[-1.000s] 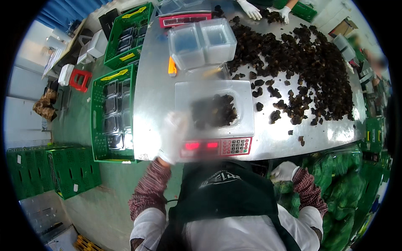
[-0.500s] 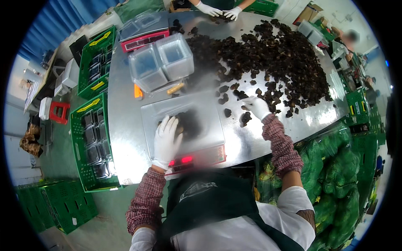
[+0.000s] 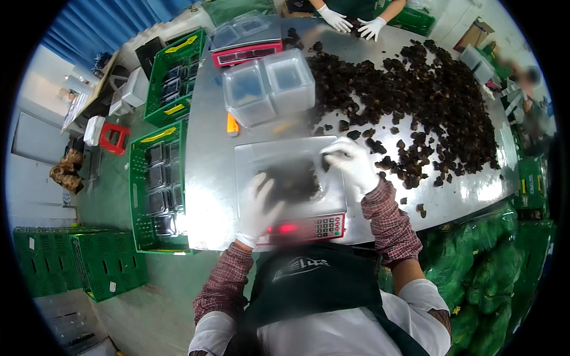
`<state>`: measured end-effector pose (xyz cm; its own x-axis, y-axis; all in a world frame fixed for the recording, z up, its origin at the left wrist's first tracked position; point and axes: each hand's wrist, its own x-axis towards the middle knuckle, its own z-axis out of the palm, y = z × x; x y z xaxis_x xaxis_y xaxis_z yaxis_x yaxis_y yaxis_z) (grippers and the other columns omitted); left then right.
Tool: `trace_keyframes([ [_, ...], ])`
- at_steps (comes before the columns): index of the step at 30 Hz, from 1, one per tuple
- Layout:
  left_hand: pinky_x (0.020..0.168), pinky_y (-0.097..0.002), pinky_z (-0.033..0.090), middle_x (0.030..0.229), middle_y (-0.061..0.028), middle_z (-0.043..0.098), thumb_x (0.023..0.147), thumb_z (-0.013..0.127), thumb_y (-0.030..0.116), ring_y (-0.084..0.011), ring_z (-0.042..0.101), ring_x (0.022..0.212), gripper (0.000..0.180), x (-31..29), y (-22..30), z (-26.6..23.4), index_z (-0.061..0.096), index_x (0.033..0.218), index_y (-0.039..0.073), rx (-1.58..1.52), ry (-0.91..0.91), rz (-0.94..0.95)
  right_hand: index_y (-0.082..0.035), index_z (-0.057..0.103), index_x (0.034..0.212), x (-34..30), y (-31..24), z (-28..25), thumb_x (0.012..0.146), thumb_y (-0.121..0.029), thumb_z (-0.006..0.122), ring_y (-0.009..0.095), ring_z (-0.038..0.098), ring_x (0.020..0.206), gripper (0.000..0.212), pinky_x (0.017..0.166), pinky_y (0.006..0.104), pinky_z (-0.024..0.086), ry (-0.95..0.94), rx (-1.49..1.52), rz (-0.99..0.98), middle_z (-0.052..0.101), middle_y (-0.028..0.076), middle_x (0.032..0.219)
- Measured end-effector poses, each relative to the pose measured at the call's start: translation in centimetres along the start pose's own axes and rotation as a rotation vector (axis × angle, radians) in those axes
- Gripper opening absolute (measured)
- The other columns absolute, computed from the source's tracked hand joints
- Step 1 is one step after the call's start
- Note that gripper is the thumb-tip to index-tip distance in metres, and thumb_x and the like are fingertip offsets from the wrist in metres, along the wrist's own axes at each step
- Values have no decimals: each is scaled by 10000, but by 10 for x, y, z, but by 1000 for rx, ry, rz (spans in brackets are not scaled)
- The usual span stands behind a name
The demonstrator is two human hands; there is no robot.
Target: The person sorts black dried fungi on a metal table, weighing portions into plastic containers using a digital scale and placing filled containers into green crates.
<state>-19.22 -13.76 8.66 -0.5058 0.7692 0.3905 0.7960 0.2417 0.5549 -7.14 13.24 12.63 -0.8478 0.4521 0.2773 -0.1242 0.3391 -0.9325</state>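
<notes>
- Steel table fills mid-frame
- Dark pieces strewn across upper right
- Scale, centre — blurred dark heap on it
- Left hand, gloved, fingers spread beside heap — contact unclear
- Right hand, gloved, right of centre, pinching single dark piece

Shiny silver metal surface. Directly on it: red-and-silver digital scale nr. front edge; 2nd red-and-silver scale, far L; adj. stacks of clear rectangular plastic trays btwn; small orange tool beside stacks; lg. heap of dark-brown ruffled pieces, R side, w/ few strays twd. front.
</notes>
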Motion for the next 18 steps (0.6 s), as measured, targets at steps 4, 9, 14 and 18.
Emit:
trace_keyframes([
  [4, 996, -395, 458, 1343, -177, 521, 792, 751, 96, -334, 524, 1223, 584, -4, 5, -16, 534, 1332, 51, -71, 67, -134, -131, 748, 960, 15, 0, 67, 768, -139, 743, 262, 550, 1176, 192, 997, 416, 433, -285, -643, -274, 641, 63, 1145],
  [9, 840, -302, 519, 1007, -90, 679, 926, 623, 60, -171, 634, 881, 451, -38, -9, -37, 523, 1363, 15, -301, 76, -565, -124, 665, 1182, 45, 25, 43, 800, -196, 726, 314, 495, 1268, 393, 1094, 431, 380, -61, -479, -122, 587, 104, 1311],
  [14, 792, -278, 527, 994, -120, 695, 1038, 495, 204, -156, 654, 865, 378, -52, -10, -30, 528, 1348, -9, -990, -143, -902, -114, 430, 1455, 62, 58, 49, 836, -101, 698, 265, 576, 1170, 675, 1034, 376, 447, -74, -352, 375, 642, 87, 1243],
  [18, 824, -298, 535, 1001, -138, 695, 1051, 469, 301, -184, 670, 886, 436, -59, -8, -27, 522, 1347, -14, -1145, -98, -932, -121, 362, 1506, 43, 28, 46, 828, 8, 655, 177, 572, 1164, 750, 1046, 355, 423, 31, 241, 222, 635, 59, 1223],
])
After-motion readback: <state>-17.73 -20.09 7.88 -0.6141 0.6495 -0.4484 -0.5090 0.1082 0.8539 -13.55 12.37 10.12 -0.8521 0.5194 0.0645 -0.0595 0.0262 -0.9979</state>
